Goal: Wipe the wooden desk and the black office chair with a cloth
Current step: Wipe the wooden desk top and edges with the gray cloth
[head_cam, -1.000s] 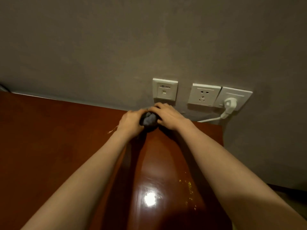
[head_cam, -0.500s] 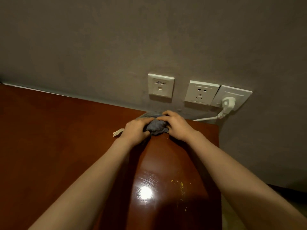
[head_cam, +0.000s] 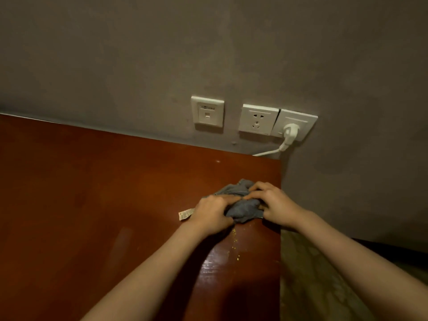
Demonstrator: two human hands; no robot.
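A: In the head view, where do we have the cloth (head_cam: 243,208)?

B: It's on the desk (head_cam: 92,193), bunched in a grey heap close to the right edge. It sits nearer the far right corner than the near one, but short of the wall. Both our hands are on it.

A: And the grip?

B: Our left hand (head_cam: 212,215) is curled over the left side of the heap, fingers bent into the folds. Our right hand (head_cam: 275,203) hooks its fingers into the right side. Both are clasping the cloth; neither is slack.

A: What's that pale strip?

B: A tag (head_cam: 186,214), poking out leftward from under our left hand and lying flat on the wood. We take it for the cloth's label, though we can't see the join.

A: How will the cloth handle?

B: We judge it soft, light and limp, so it will crumple rather than keep a shape. It's best held bunched from above, palms pressing down, so a broad pad meets the wood. The desk is glossy, and the cloth should slide easily.

A: Anything to catch?

B: Yellow specks (head_cam: 234,237) lie just on the near side of the cloth, strung toward us. A pull toward the near edge would likely gather them. A white plug (head_cam: 290,133) sits on the wall beyond the far right corner, well apart from our hands. The chair is not in view.
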